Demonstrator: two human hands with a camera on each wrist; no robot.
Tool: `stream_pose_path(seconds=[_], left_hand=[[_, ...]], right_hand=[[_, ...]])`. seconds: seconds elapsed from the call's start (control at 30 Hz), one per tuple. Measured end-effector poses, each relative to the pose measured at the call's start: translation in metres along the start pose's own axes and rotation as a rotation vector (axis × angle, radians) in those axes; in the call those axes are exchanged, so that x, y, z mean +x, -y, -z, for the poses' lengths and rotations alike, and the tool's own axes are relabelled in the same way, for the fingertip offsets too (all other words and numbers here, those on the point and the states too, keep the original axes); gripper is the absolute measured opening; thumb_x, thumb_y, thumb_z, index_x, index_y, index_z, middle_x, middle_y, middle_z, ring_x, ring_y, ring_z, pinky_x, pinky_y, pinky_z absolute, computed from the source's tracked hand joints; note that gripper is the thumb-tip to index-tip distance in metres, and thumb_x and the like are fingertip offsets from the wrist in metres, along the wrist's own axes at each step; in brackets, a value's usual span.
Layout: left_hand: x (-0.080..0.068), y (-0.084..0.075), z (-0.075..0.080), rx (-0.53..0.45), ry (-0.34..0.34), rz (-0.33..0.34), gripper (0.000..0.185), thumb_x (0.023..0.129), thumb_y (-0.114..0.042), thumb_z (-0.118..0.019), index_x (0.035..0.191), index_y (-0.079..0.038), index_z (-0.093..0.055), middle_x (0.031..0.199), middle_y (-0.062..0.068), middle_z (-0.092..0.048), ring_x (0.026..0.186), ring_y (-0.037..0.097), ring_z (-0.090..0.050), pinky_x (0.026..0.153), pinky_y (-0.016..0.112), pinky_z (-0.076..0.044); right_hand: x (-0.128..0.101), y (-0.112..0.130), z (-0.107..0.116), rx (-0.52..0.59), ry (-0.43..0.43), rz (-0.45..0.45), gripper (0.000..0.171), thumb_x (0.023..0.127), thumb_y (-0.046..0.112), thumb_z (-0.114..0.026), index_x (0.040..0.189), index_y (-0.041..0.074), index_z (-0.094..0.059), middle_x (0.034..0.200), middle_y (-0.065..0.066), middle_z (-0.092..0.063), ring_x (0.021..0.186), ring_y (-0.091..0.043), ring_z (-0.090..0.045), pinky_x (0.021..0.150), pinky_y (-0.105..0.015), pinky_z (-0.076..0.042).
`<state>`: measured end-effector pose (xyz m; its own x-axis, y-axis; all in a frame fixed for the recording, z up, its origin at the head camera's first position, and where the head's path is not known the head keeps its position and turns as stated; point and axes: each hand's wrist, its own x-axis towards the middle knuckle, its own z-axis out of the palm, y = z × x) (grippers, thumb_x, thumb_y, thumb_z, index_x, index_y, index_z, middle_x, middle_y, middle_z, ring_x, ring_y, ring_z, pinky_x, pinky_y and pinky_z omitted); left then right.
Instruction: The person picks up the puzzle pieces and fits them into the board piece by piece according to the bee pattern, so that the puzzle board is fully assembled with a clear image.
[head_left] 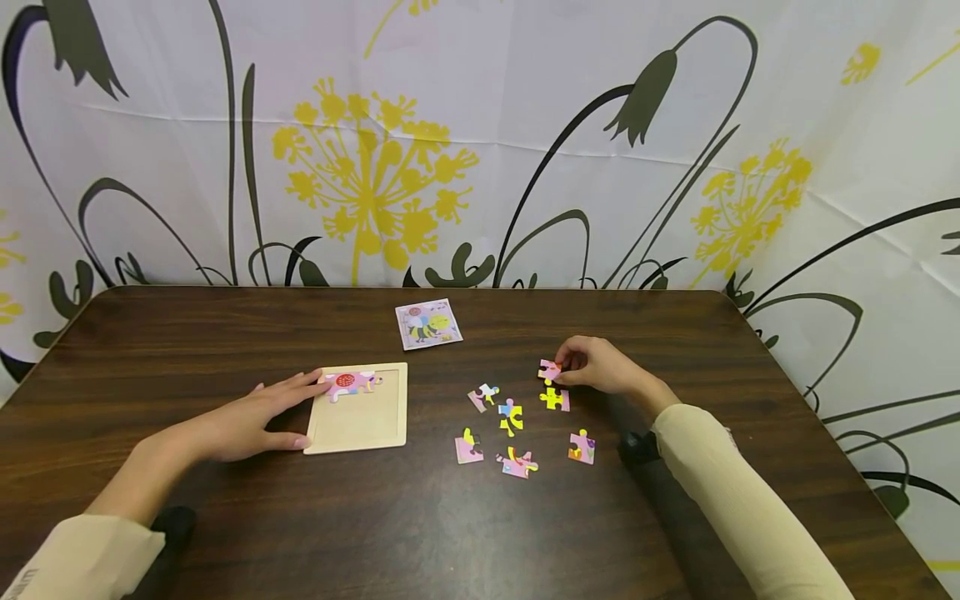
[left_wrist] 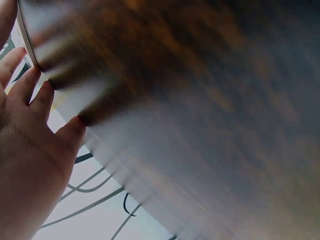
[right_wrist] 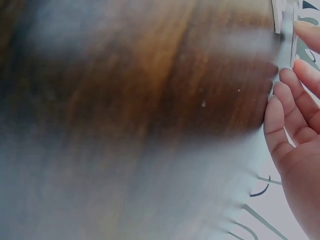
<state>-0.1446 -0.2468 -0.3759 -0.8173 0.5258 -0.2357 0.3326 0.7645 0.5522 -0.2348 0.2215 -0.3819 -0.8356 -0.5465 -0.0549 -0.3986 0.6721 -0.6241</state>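
A shallow wooden puzzle tray (head_left: 367, 425) lies on the dark table, with one pink piece (head_left: 349, 382) seated in its top left corner. My left hand (head_left: 294, 410) lies flat against the tray's left edge, fingers straight, fingertips touching the tray's top left corner. In the left wrist view the left hand's fingers (left_wrist: 35, 95) press on the blurred tabletop. My right hand (head_left: 564, 365) pinches a pink puzzle piece (head_left: 549, 370) just off the table, right of the tray. The right wrist view shows curled fingers (right_wrist: 292, 100) and a pale piece edge (right_wrist: 281, 17).
Several loose pieces (head_left: 512, 417) are scattered between the tray and my right hand. A small picture card (head_left: 428, 323) lies further back. The table edge (head_left: 420, 288) meets a flower-printed curtain behind. My sleeves rest near the front edge.
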Motion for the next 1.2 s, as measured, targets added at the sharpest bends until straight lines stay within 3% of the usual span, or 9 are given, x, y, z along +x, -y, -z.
stream_pose_path(seconds=[0.5,1.2], left_hand=[[0.000,0.000,0.000,-0.004,-0.008,-0.012,0.082,0.079,-0.043,-0.065,0.141,-0.004,-0.030,0.146,0.026,-0.018,0.132,0.046,-0.012,0.095,0.070,-0.006],[-0.001,0.000,-0.001,0.003,-0.017,-0.021,0.080,0.079,-0.043,-0.065,0.141,-0.004,-0.031,0.146,0.026,-0.020,0.132,0.046,-0.014,0.095,0.070,-0.007]], right_hand=[[0.001,0.005,0.007,0.052,0.006,-0.019,0.019,0.078,0.015,-0.073,0.090,0.005,-0.062,0.083,-0.002,-0.059,0.074,-0.016,-0.054,0.068,-0.030,-0.047],[0.022,0.033,0.004,0.067,0.006,0.070,0.019,0.078,0.014,-0.072,0.092,0.004,-0.063,0.085,-0.002,-0.062,0.076,-0.014,-0.057,0.069,-0.027,-0.049]])
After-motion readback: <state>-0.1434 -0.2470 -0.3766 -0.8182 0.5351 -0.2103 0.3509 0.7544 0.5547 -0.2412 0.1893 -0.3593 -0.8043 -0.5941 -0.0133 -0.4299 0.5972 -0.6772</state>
